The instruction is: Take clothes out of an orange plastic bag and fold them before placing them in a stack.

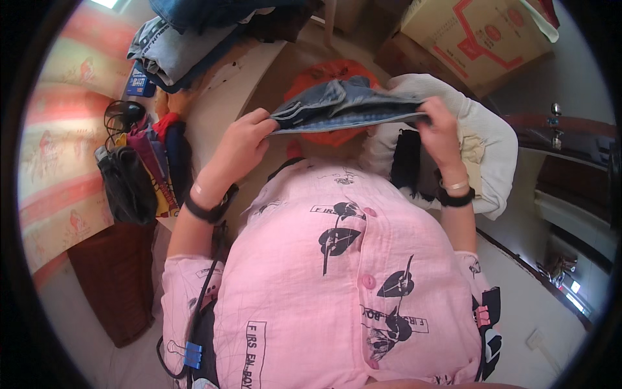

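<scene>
A blue denim garment (335, 104) with a drawstring hangs stretched between my two hands, its waistband opening towards me. My left hand (250, 133) pinches the waistband's left end. At the other end, my right hand (440, 126) grips the band. Part of the garment is blurred, and its lower portion is hidden behind the waistband. Beneath it lies an orange plastic bag or cover (335, 138), partly covered by the denim. To the right, below my right hand, a white knit fabric container (491, 141) holds a black cloth (406, 158) and a cream cloth (471, 150).
At the upper left, folded clothes (180, 48) are piled on a light table (233, 82). A blue box (141, 82), a black bag (126, 182) and several colourful cloths (146, 150) sit at its left. Cardboard boxes (476, 39) stand at the upper right, beside a dark glossy cabinet (573, 131).
</scene>
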`<state>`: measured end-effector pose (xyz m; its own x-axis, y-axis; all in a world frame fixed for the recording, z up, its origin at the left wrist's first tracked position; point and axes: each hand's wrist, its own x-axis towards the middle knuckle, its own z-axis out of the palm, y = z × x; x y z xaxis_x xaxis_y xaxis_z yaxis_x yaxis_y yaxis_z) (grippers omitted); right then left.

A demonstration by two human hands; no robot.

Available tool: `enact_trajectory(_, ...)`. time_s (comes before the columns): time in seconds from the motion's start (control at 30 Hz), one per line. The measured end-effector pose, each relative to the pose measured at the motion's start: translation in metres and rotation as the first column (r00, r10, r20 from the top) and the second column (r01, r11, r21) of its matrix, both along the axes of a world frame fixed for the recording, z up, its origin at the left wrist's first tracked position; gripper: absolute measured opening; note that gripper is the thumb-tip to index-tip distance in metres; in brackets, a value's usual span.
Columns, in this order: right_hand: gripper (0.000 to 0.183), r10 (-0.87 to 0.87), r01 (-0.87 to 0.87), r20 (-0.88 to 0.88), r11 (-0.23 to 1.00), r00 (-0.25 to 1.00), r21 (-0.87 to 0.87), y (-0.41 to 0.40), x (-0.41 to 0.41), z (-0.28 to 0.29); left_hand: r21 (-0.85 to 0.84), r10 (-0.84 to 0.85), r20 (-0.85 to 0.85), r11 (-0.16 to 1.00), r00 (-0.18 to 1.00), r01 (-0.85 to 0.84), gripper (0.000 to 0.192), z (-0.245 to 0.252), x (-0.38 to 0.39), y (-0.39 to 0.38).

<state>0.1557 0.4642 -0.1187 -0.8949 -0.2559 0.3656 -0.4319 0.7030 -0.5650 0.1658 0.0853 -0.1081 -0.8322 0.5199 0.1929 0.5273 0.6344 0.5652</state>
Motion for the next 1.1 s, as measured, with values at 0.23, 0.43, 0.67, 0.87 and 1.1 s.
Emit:
enact_trajectory(0.23, 0.019, -0.032, 0.039, 0.157, 0.998, 0.987, -0.040, -0.007, -0.007, 0.024, 0.160, 0.134, 0.103, 0.976, 0.986, -0.149, 0.019, 0.011, -0.018, -0.010)
enact_trajectory(0.43, 0.021, 0.088, -0.025, 0.375, 0.985, 0.923, -0.168, -0.005, -0.026, 0.000, 0.366, 0.107, 0.565, 0.856, 0.818, -0.365, 0.016, -0.013, -0.030, -0.026)
enact_trajectory(0.67, 0.031, 0.042, 0.127, 0.345, 0.882, 0.938, -0.453, -0.031, -0.035, -0.004, 0.359, 0.174, 0.647, 0.790, 0.742, -0.498, 0.017, 0.002, -0.037, 0.001)
enact_trajectory(0.87, 0.034, 0.100, 0.063, 0.358, 0.907, 0.928, -0.417, -0.092, -0.034, 0.024, 0.493, 0.059, 0.620, 0.746, 0.782, -0.447, 0.015, 0.003, -0.046, 0.055)
enact_trajectory(1.1, 0.051, 0.283, -0.045, 0.344, 0.827, 0.895, -0.561, -0.115, -0.023, 0.018, 0.634, 0.022, 0.556, 0.635, 0.831, -0.441, 0.014, 0.006, -0.042, 0.093)
